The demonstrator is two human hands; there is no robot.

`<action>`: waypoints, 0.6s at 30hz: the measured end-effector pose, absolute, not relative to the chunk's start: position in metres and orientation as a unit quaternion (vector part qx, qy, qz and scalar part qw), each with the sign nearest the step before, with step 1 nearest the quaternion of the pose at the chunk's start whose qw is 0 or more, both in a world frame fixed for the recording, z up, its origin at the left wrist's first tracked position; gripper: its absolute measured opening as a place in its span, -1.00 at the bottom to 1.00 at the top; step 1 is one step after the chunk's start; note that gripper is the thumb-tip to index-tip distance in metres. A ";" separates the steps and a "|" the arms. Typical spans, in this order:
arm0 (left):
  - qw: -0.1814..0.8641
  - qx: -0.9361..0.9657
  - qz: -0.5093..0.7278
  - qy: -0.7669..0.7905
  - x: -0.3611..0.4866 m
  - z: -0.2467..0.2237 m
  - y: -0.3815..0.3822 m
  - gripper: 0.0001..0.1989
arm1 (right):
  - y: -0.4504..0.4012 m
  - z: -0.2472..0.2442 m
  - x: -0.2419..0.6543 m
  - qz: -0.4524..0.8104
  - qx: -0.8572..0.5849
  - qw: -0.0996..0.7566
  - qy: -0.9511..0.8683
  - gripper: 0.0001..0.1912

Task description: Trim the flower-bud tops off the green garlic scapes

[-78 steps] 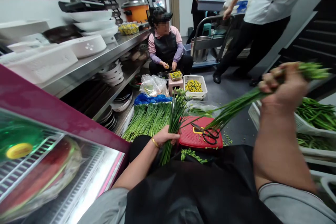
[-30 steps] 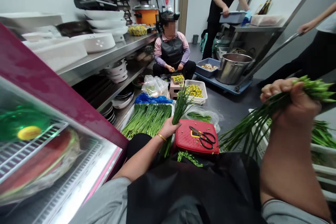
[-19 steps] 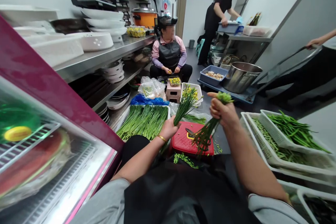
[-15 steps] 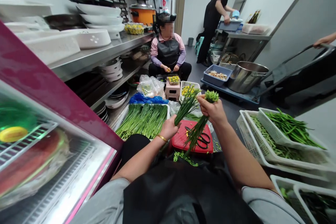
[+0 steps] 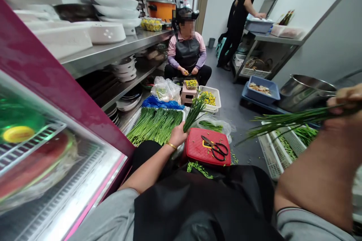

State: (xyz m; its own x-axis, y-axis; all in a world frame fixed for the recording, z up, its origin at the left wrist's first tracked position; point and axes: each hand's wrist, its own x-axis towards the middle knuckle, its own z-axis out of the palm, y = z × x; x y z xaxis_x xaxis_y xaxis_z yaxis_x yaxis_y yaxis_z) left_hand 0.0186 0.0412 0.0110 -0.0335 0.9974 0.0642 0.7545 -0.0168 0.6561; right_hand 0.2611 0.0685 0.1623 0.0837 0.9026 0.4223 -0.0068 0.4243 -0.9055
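My left hand [image 5: 178,134] is closed round a bunch of green stems [image 5: 194,112], just left of the red stool [image 5: 195,145]. Black-handled scissors [image 5: 216,147] lie on the red top among small green bits. At the right edge, my right hand [image 5: 343,101], partly cut off and blurred, grips another bunch of stems [image 5: 294,119] whose thin ends point left. A tray of long green stems [image 5: 157,122] lies beyond my left forearm. Cut green pieces [image 5: 199,169] rest on my black apron [image 5: 198,199].
A person [image 5: 186,51] sits ahead by a basket of yellow flowers [image 5: 209,99]. Another stands at a metal table [image 5: 278,39]. A steel pot [image 5: 308,90] and blue tub [image 5: 261,90] stand right, above white vegetable baskets [image 5: 271,154]. Metal shelves [image 5: 118,49] line the left.
My right hand has swung far right with its bunch, which now lies nearly level. My left hand has shifted slightly left. The view has turned, and the hand with the cart handle is out of sight.
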 end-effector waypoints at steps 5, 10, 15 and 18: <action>0.169 0.664 0.207 0.698 0.030 0.018 0.040 -0.70 | 0.071 0.148 0.242 0.349 -0.425 0.576 -0.606 -0.64; 0.138 0.692 0.193 0.682 0.034 0.013 0.035 -0.72 | 0.074 0.136 0.226 0.305 -0.480 0.547 -0.614 -0.66; 0.165 0.691 0.234 0.664 0.023 -0.001 0.045 -0.81 | 0.078 0.141 0.226 0.301 -0.476 0.582 -0.586 -0.57; 0.208 0.692 0.284 0.630 0.023 -0.004 0.045 -0.80 | 0.059 0.172 0.267 0.277 -0.439 0.699 -0.492 -0.58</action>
State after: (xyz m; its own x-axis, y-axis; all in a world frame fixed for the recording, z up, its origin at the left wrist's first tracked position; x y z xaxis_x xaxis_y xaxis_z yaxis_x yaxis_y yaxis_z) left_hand 0.0234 0.0449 -0.0043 0.0440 0.9905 0.1305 0.7539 -0.1187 0.6461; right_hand 0.2674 0.0593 0.1718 0.3622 0.8192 0.4447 0.0447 0.4613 -0.8861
